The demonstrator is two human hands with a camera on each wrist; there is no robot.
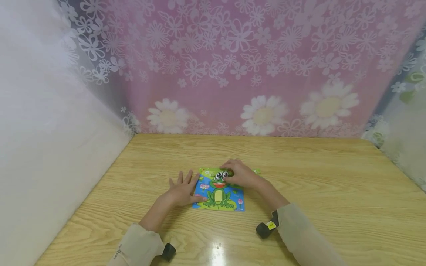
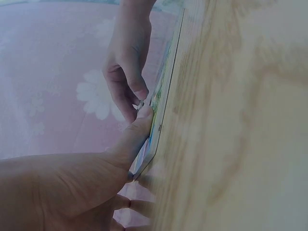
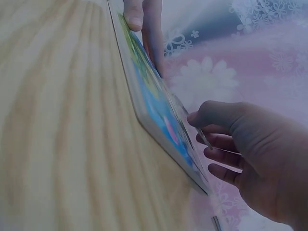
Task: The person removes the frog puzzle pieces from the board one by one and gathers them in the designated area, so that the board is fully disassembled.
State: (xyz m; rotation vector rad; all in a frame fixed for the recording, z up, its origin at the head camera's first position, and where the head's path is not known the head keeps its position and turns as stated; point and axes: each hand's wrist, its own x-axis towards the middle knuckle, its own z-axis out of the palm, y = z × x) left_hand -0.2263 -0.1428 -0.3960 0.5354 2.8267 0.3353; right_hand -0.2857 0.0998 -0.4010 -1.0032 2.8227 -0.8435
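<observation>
A square frog jigsaw puzzle (image 1: 217, 197) lies flat on the table, with a green frog, big eyes and a red mouth on a blue background. My left hand (image 1: 182, 192) is spread at its left side; the thumb rests on the puzzle and the fingers touch the table. At the puzzle's upper right, my right hand (image 1: 244, 175) pinches a thin puzzle piece (image 3: 204, 138) between thumb and fingers, tilted at the board's surface. The hand hides that corner in the head view. Just beyond it lies a loose green puzzle piece (image 1: 256, 171), partly hidden.
The wood-grain table (image 1: 316, 192) reaches back to a pink flowered curtain (image 1: 216, 74). A pale cloth (image 1: 60, 111) hangs along the left side. Each wrist carries a black camera, one on the left (image 1: 168, 252) and one on the right (image 1: 265, 229).
</observation>
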